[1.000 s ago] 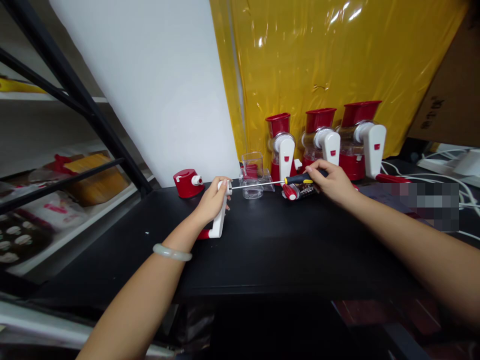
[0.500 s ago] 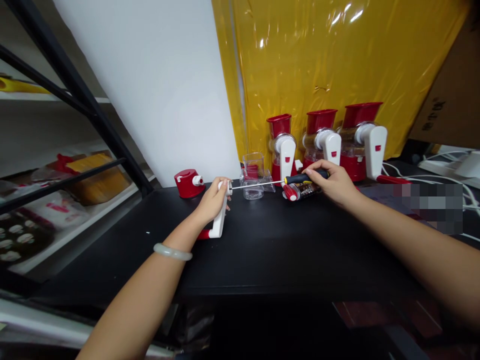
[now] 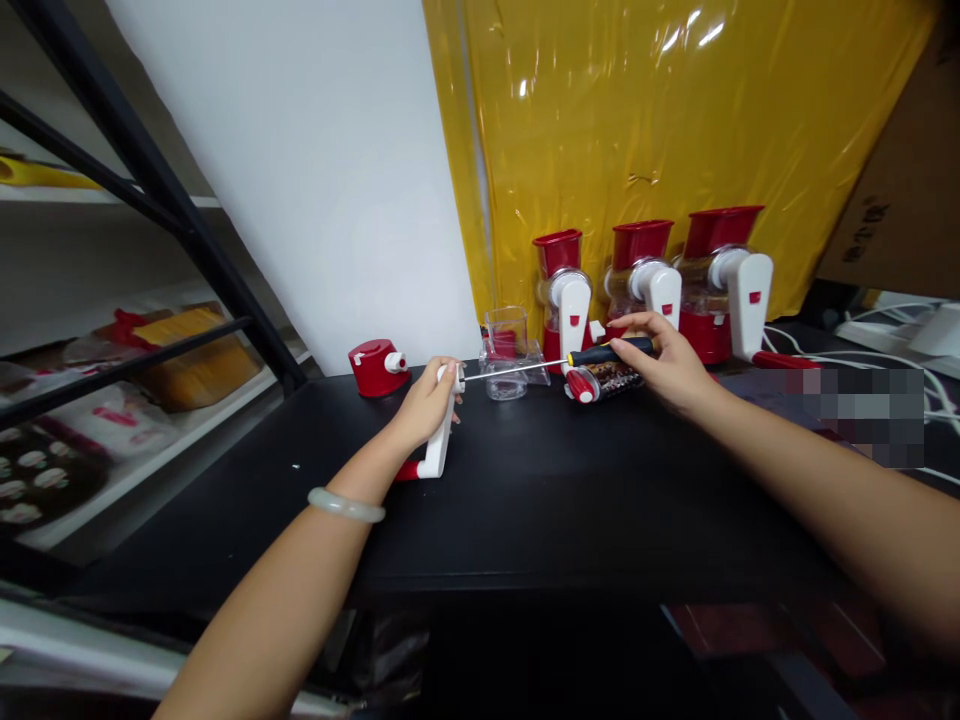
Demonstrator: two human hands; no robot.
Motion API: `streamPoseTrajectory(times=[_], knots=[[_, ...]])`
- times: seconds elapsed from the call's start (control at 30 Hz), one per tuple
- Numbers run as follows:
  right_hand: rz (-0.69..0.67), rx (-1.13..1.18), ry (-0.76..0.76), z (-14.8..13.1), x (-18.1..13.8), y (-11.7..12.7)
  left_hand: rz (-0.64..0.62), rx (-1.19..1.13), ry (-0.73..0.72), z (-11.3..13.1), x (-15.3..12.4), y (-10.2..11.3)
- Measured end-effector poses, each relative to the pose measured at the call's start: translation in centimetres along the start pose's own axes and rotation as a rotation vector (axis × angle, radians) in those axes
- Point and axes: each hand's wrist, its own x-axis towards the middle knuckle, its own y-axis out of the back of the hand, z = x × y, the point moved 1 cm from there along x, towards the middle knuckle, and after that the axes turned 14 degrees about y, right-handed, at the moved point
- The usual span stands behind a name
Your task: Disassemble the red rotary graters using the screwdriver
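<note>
While my left hand [image 3: 426, 402] grips the white crank handle [image 3: 439, 440] upright on the worktop [image 3: 540, 490], my right hand [image 3: 667, 365] pinches the screwdriver [image 3: 559, 362], tip at the handle's top.

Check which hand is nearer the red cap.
Left. The left hand, on the white crank, sits just right of the cap; right hand, holding the screwdriver, is far to its right.

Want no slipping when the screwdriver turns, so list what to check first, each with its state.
1. Left hand grips white crank handle: ok.
2. Right hand grips screwdriver by its handle: ok.
3. Tip reaches the crank handle's upper end: ok.
4. Tip seated in a screw: cannot tell.
5. Crank handle's lower end rests on black table: ok.
6. Shaft clears clear cup behind it: cannot tell.
</note>
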Motion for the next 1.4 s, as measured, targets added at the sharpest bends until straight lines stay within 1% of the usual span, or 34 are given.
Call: streamPoseTrajectory(times=[0.2,0.37,0.43,0.6,0.7,0.8,1.03,1.23,1.4], knots=[[-0.053,-0.021,-0.019,-0.4,-0.3,-0.3,0.014,-0.013,0.028,-0.1,0.1,0.0],[-0.086,0.028,-0.136,0.0,-0.2,-0.4,0.037,0.039,0.012,-0.2,0.0,0.0],[-0.093,0.036,-0.155,0.3,0.0,-0.3,0.036,0.070,-0.002,-0.2,-0.1,0.0],[-0.161,-0.062,-0.147,0.8,0.0,-0.2,0.045,0.117,0.005,-0.1,-0.3,0.1],[-0.184,-0.113,-0.136,0.5,-0.1,-0.2,0.048,0.135,0.027,0.1,-0.3,0.1],[-0.197,-0.148,-0.107,0.0,-0.1,-0.2,0.047,0.116,0.020,0.2,-0.3,0.1],[-0.134,-0.124,-0.072,-0.5,0.0,-0.1,0.041,0.087,-0.005,0.3,-0.4,0.1],[-0.049,-0.090,-0.026,-0.8,0.1,-0.1,0.046,0.063,-0.008,0.4,-0.3,0.2],[-0.029,-0.080,0.004,-1.1,0.0,-0.1,0.048,0.046,-0.005,0.3,-0.3,0.2]])
